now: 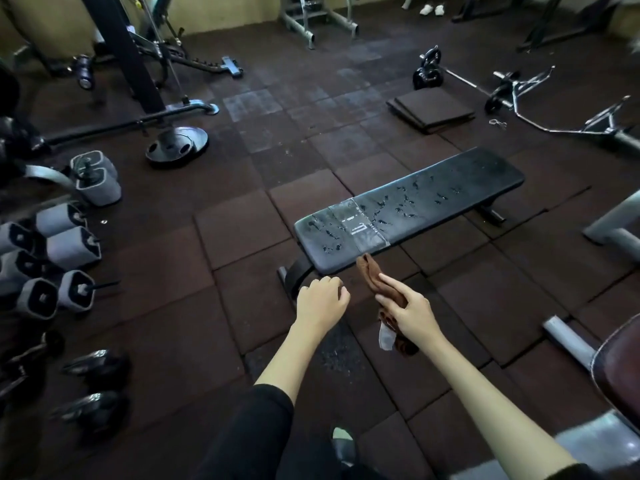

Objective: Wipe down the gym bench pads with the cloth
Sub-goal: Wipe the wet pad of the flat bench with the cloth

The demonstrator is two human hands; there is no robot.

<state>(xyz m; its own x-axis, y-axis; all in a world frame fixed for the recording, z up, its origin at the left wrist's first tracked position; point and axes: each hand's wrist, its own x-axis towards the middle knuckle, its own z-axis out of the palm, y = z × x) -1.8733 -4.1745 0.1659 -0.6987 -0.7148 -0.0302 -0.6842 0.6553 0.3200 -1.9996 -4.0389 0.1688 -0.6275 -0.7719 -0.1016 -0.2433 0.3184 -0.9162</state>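
Fingers (pixel 393 289) of your right hand (pixel 412 311) are pinching the folded brown terry cloth (pixel 375 277), just short of the wet, taped black vinyl bench pad (pixel 433 199); your left hand (pixel 320 301) is hovering loosely curled, empty.

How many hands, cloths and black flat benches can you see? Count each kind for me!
Hands: 2 (left hand, right hand)
Brown cloth: 1
Black bench: 1
Total: 4
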